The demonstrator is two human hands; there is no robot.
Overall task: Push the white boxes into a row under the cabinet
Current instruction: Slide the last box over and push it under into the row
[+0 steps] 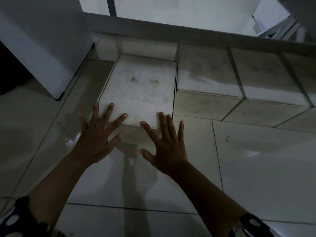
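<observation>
A dusty white box [142, 88] sits on the tiled floor, sticking out nearer to me than the boxes beside it. My left hand [97, 135] lies flat with spread fingers on its near left corner. My right hand [164, 142] rests flat on its near right edge, fingertips on the lid. To the right, two more white boxes [206, 77] [263, 77] stand side by side, with their far ends under the cabinet's lower edge [188, 29]. A further box [301, 72] shows partly at the right border.
A white cabinet side panel [44, 53] rises on the left, its corner close to the box's left side. Glossy floor tiles [256, 159] spread around my arms. A pale object [266, 19] lies on the surface above the cabinet edge.
</observation>
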